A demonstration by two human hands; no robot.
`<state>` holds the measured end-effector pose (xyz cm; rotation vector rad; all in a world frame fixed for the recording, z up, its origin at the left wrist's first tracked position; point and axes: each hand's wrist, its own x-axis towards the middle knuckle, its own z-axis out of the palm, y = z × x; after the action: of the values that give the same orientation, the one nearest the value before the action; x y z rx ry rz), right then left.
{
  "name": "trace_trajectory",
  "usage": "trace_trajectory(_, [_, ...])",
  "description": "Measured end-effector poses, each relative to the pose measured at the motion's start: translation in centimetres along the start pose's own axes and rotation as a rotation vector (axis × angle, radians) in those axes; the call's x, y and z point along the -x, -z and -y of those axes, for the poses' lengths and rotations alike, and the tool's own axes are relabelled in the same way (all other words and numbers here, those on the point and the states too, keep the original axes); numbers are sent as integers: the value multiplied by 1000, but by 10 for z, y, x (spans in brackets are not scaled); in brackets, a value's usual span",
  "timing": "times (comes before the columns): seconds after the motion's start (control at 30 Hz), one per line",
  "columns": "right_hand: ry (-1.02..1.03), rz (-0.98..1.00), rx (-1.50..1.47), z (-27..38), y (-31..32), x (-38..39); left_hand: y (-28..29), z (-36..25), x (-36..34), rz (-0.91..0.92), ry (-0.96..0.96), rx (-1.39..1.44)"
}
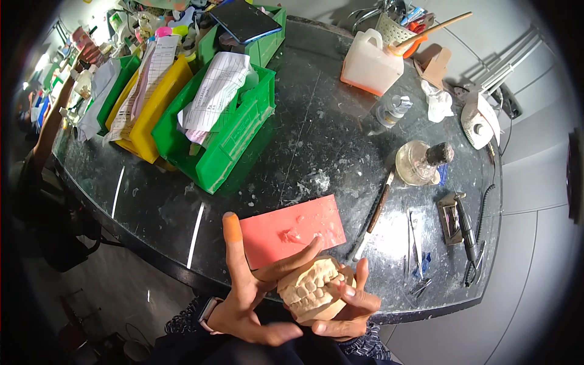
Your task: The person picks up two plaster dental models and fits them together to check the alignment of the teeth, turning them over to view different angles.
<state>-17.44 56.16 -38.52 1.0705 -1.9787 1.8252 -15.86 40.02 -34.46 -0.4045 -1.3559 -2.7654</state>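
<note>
A cream plaster dental model (pixel 313 291), its upper and lower teeth together, is held just over the table's near edge. My right hand (pixel 356 304) grips it from the right, with fingertips on the teeth and the thumb low on the base. On the other side my left hand (pixel 246 292) is open, fingers spread and thumb stretched out below the model. One left fingertip is orange and points away from me; another finger reaches along the model's far top edge. Whether it touches is unclear. Just beyond lies a pink wax sheet (pixel 267 237) with a crumpled lump on it.
Green (pixel 213 164) and yellow bins (pixel 152 131) with papers stand at the far left. A brown-handled wax knife (pixel 380 207), a glass spirit burner (pixel 417 163), metal instruments (pixel 416 243) and a black handpiece (pixel 467 234) lie rightward. A white jug (pixel 372 64) stands behind.
</note>
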Motion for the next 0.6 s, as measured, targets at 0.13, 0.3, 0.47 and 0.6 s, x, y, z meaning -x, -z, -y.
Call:
trace_trajectory(0.13, [129,-49,86,-10,-7,6,-3,-6,-13,100,-65,-207])
trace_trajectory(0.3, [211,10,309,-11,-11,20,-12,-2,-10,75,-89,195])
trace_trajectory(0.47, [147,-29,217,1,-12,2,-16,25,5,-55,-237,317])
trace_trajectory(0.6, [-61,-365,-180,1,-20,-1,24,9,15,119,36,-209])
